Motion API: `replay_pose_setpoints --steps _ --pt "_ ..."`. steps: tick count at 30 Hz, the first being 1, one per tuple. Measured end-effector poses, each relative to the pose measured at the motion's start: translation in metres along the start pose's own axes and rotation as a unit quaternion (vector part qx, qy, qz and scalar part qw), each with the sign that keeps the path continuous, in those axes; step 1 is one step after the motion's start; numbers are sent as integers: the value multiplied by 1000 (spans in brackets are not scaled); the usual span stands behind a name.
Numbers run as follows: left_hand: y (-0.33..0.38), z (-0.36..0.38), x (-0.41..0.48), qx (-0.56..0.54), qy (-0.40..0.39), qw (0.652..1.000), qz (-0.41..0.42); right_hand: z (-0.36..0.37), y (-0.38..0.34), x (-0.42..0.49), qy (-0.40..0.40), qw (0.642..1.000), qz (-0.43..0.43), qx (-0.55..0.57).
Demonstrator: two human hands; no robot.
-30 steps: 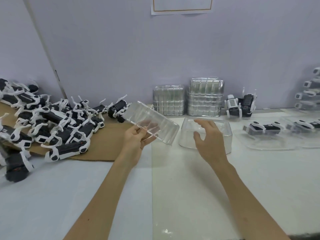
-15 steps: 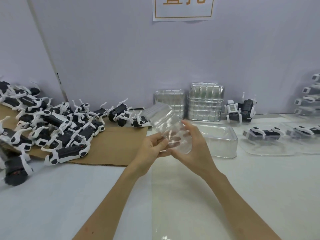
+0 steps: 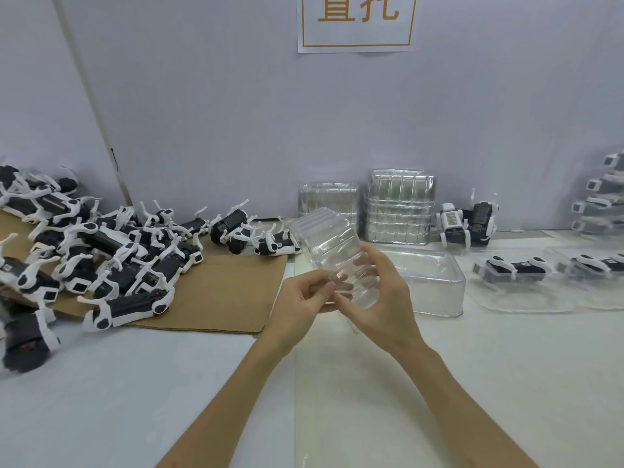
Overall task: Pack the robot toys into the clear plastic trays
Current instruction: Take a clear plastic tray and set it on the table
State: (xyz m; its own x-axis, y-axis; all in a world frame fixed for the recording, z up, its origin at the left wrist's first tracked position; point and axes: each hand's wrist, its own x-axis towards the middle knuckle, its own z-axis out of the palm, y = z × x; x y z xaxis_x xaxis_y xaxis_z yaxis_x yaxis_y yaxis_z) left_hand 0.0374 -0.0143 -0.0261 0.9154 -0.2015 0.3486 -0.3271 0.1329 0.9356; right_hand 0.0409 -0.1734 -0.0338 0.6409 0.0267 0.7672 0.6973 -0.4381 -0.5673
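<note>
The robot toys (image 3: 111, 261) are black with white legs and trim. The cardboard sheet (image 3: 219, 298) is plain brown. The bench (image 3: 101, 400) is white, the wall (image 3: 236, 113) pale lilac-grey. The paper sign (image 3: 356, 38) is white with an orange border and orange characters. The ribbed tray (image 3: 332, 244) is colourless and clear; the stacked trays (image 3: 400, 207) gleam silvery in a grid pattern.

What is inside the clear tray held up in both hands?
No toy shows inside the clear tray; it looks empty through its walls. The left hand and right hand grip its near end, so that end's inside is covered.
</note>
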Motion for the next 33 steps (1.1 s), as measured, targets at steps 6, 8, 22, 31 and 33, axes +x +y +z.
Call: replay_pose_setpoints --steps 6,8,22,31,33 --pt "2 8 -1 10 -16 1000 9 1 1 0 6 1000 -9 -11" --pt "2 9 0 15 0 1000 13 2 0 0 7 1000 -8 -9" --pt "1 -4 3 17 16 1000 3 -4 5 6 -73 979 143 127" --pt "5 -6 6 22 15 1000 0 -8 4 11 -68 965 182 176" --pt "5 -7 6 25 15 1000 2 -8 4 12 -67 964 185 177"
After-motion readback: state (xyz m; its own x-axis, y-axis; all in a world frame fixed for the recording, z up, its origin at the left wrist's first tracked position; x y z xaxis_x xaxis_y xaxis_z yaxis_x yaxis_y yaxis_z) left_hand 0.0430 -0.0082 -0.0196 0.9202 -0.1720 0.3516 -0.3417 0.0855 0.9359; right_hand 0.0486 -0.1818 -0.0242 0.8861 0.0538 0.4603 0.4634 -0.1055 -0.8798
